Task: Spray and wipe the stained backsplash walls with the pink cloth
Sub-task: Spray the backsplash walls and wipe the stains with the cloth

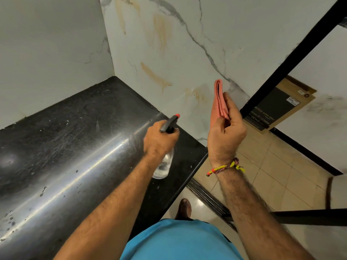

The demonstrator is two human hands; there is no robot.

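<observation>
While both hands are loaded and no wiping has begun, these are the risks as they look from here.

Left hand: the left hand [161, 139] holds the spray bottle [165, 147] at its neck, fingers curled round the trigger head; the red nozzle points toward 1 o'clock, at the lower wall.

Right hand: the right hand [226, 128] pinches the folded pink cloth [219, 102] upright, fingers and thumb clamped on its lower half, just in front of the wall.

Stains: brown streaks [159, 30] run up the marble backsplash wall [234, 30] at 12 o'clock, with more smears [155, 76] low down at 11 o'clock from the cloth.

Overspray risk: with the nozzle aimed low, mist would probably miss the upper streaks and land on the black counter [75, 128], which already shows droplets.

Cloth risk: folded narrow, the cloth offers only a thin edge; wiping like that could smear the stain rather than lift it.

Run-off risk: liquid left too long may trail down into the corner at 10 o'clock.

Bystander risk: the cardboard box [277, 106] at 3 o'clock could catch stray spray.
</observation>
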